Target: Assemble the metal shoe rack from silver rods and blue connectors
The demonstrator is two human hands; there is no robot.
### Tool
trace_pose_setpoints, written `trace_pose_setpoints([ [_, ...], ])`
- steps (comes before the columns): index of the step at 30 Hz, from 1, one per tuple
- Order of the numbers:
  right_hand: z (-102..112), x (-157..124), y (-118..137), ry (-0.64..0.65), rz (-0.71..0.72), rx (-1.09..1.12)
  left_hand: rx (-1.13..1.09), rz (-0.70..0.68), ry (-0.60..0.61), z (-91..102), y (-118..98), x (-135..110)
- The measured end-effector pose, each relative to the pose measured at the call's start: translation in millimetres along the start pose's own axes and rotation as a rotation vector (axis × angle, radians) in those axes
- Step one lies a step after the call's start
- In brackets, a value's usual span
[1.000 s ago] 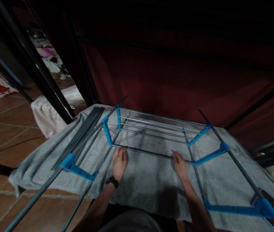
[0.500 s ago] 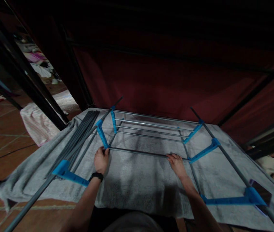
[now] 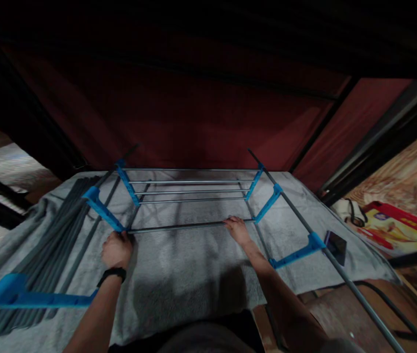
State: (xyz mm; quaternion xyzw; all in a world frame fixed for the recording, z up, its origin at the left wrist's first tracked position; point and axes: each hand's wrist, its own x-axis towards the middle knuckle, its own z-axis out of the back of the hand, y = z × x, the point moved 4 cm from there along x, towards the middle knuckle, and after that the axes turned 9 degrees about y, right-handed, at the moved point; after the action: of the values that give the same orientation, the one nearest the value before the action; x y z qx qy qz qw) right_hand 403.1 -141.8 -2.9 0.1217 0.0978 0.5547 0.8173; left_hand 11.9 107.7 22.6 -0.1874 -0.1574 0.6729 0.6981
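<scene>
A rack frame of grey metal tubes and blue plastic brackets lies on a grey towel point(image 3: 189, 264). My left hand point(image 3: 117, 250) is closed round the left end of the nearest cross tube point(image 3: 182, 227), where it meets a blue bracket point(image 3: 105, 213). Farther along that same tube, the fingers of my right hand point(image 3: 238, 230) pinch it a little short of the right-hand blue bracket point(image 3: 268, 204). Several thinner cross tubes point(image 3: 193, 191) span the frame behind it. A black band is on my left wrist.
A bundle of loose grey tubes point(image 3: 56, 245) lies on the towel at left. Right of the frame rests a dark phone point(image 3: 336, 246). A red and yellow box point(image 3: 403, 228) stands beyond it. Dark red panels point(image 3: 201, 127) rise behind the frame.
The view has swung to the right, so the frame and both hands appear farther left and the red and yellow box shows. Both hands stay on the same cross tube.
</scene>
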Motion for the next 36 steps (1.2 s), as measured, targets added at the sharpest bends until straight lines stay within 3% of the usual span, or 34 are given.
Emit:
trace_pose_setpoints([
  [9,1,-1,4,-0.004,0.007,0.048,0.165,0.105,0.025,-12.3,-3,-1],
  [16,4,-17,-2,-0.047,0.028,0.063,0.104,0.157,0.007,-17.3,0,7],
  [21,-1,-11,2,-0.062,0.022,0.077,0.056,0.165,0.043,-6.9,-8,-4],
  [25,-7,-7,3,-0.078,0.033,0.097,-0.134,0.072,0.075,5.3,-16,-19],
  [31,-20,-15,-4,-0.222,0.108,0.131,-0.257,0.016,0.048,8.4,-8,-32],
  [36,-25,-34,-18,-0.4,0.03,0.106,-0.305,0.005,0.041,5.2,-3,-30],
])
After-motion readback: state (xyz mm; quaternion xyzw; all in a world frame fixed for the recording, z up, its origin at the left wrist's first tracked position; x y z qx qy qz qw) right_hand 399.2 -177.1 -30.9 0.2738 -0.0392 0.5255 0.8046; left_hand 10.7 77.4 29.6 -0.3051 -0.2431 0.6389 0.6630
